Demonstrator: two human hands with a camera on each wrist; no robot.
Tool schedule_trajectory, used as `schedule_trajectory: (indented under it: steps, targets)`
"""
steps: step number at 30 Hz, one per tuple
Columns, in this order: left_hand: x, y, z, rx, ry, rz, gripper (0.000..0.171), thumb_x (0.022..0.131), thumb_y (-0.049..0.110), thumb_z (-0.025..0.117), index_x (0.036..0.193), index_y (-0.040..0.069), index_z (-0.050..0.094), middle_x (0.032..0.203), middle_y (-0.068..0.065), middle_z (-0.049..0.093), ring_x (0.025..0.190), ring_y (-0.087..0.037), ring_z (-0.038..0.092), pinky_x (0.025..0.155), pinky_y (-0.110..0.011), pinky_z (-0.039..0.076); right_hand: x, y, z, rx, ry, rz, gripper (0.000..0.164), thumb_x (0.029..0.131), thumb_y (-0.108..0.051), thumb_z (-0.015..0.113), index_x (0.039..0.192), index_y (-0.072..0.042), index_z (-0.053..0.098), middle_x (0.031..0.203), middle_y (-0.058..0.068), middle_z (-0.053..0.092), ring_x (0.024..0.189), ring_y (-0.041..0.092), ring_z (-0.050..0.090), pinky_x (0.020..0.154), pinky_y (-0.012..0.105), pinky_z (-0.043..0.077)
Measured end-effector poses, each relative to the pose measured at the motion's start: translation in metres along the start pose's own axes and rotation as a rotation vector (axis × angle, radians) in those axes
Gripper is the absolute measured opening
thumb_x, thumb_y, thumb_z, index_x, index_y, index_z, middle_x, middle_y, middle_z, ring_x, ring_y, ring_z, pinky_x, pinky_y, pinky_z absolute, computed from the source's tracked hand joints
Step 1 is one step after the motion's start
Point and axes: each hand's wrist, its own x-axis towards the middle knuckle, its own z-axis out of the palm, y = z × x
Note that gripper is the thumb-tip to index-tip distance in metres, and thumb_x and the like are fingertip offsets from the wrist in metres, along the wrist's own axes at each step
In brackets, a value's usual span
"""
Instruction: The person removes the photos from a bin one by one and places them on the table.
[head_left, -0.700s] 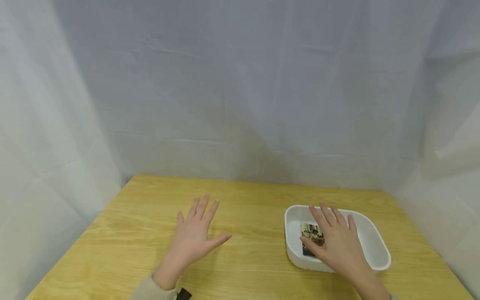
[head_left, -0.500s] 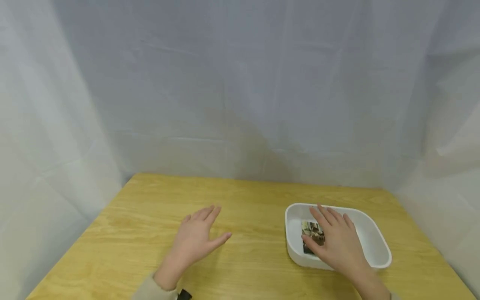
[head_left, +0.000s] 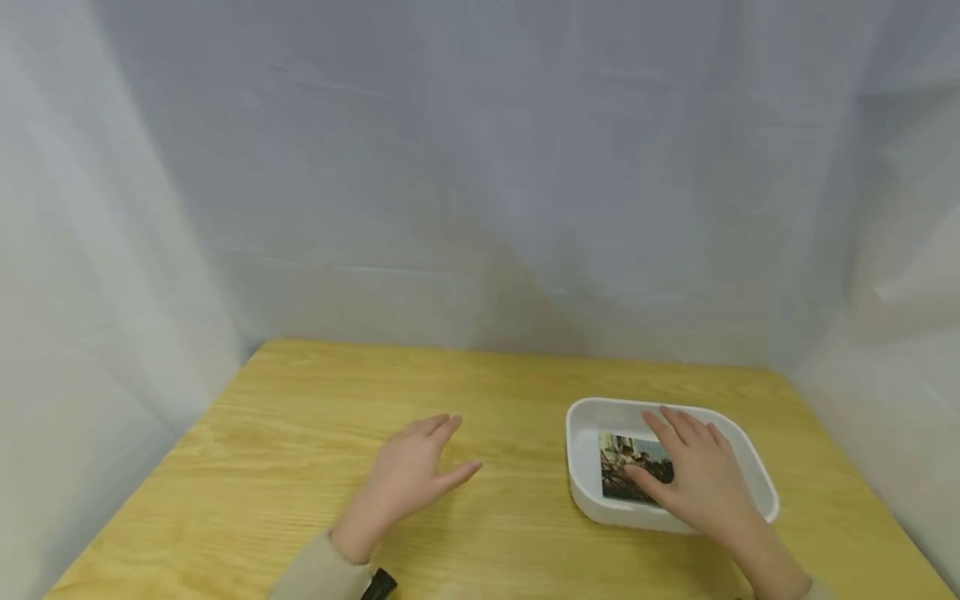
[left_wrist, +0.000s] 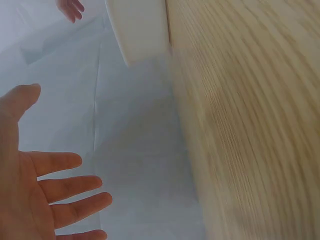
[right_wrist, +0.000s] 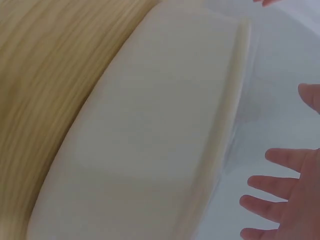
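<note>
A white rounded basin (head_left: 757,475) stands on the right part of the wooden table. Inside it lies a flat rectangular card with a printed picture (head_left: 626,467), partly covered from view by my right hand. That right hand (head_left: 701,479) hovers over the basin, fingers loosely extended and thumb spread, holding nothing. In the right wrist view its fingers (right_wrist: 272,186) show beyond the basin's rim, apart from it. To the left, my left hand (head_left: 408,471) hangs above the bare wood with thumb apart. Its straight fingers (left_wrist: 70,189) hold nothing in the left wrist view.
The yellowish wooden table (head_left: 300,450) reaches back to a pale hanging sheet (head_left: 480,208), which also closes off both sides. A dark strap piece (head_left: 380,583) shows at the left sleeve (head_left: 322,571).
The left hand's fingers have tipped forward from their upright spread, and the hand has shifted slightly right. The right hand has also moved a little right, and more of the card shows.
</note>
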Motion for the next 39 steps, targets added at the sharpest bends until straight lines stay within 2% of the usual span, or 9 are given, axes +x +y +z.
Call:
schedule_trajectory:
  steps: [5,11,18,21,24,29,36,39]
  targets:
    - [0.014,0.011,0.005,-0.028,-0.012,0.060,0.067,0.082,0.059,0.046,0.124,0.007,0.050,0.121,-0.010,0.052,0.108,-0.026,0.050,0.089,-0.039,0.039,-0.007,0.021,-0.003,-0.051,-0.047,0.003,0.076,0.075,-0.056,0.058,0.128,-0.003,0.044,0.125,0.022,0.043,0.113,0.041,0.037,0.090,0.059,0.024]
    - [0.038,0.031,0.013,-0.137,-0.075,0.108,0.066,0.083,0.056,0.046,0.126,0.007,0.048,0.124,-0.010,0.050,0.112,-0.025,0.046,0.093,-0.038,0.036,-0.017,0.046,0.000,-0.040,-0.132,0.001,0.081,0.074,-0.058,0.059,0.129,-0.001,0.042,0.128,0.026,0.038,0.115,0.043,0.033,0.089,0.062,0.022]
    - [0.068,0.063,0.025,-0.243,-0.136,0.183,0.066,0.083,0.055,0.048,0.127,0.005,0.047,0.124,-0.009,0.050,0.114,-0.023,0.044,0.095,-0.036,0.033,-0.022,0.062,0.004,0.056,-0.220,0.003,0.087,0.075,-0.056,0.058,0.131,0.007,0.034,0.132,0.031,0.027,0.118,0.047,0.026,0.091,0.059,0.021]
    - [0.079,0.077,0.028,-0.249,-0.161,0.230,0.066,0.083,0.053,0.051,0.127,0.005,0.045,0.123,-0.010,0.050,0.112,-0.023,0.046,0.094,-0.034,0.034,-0.023,0.064,0.004,0.098,-0.278,0.028,0.090,0.076,-0.055,0.058,0.133,0.009,0.029,0.135,0.034,0.020,0.121,0.049,0.020,0.093,0.059,0.018]
    - [0.089,0.088,0.032,-0.259,-0.185,0.226,0.066,0.082,0.052,0.053,0.129,0.006,0.044,0.125,-0.009,0.048,0.112,-0.022,0.047,0.092,-0.033,0.037,-0.022,0.064,0.005,0.136,-0.325,0.059,0.092,0.077,-0.055,0.057,0.134,0.010,0.024,0.136,0.036,0.013,0.123,0.049,0.013,0.094,0.059,0.016]
    - [0.105,0.097,0.041,-0.318,-0.227,0.171,0.069,0.079,0.053,0.056,0.131,0.008,0.041,0.130,-0.008,0.044,0.117,-0.021,0.042,0.095,-0.033,0.034,-0.022,0.065,0.009,0.159,-0.346,0.069,0.095,0.077,-0.054,0.058,0.134,0.012,0.021,0.133,0.041,0.009,0.123,0.051,0.008,0.094,0.060,0.014]
    - [0.120,0.108,0.061,-0.340,-0.261,0.220,0.072,0.078,0.049,0.060,0.131,0.004,0.041,0.129,-0.010,0.045,0.118,-0.020,0.040,0.097,-0.029,0.031,-0.029,0.065,0.015,0.142,-0.376,0.094,0.097,0.075,-0.056,0.058,0.133,0.014,0.021,0.131,0.045,0.003,0.122,0.053,0.002,0.094,0.061,0.012]
    - [0.124,0.113,0.069,-0.333,-0.284,0.218,0.073,0.077,0.048,0.061,0.131,0.004,0.040,0.129,-0.009,0.044,0.117,-0.020,0.041,0.096,-0.028,0.031,-0.029,0.066,0.018,0.134,-0.384,0.101,0.097,0.076,-0.056,0.056,0.132,0.015,0.021,0.130,0.045,0.003,0.121,0.054,0.002,0.094,0.061,0.011]
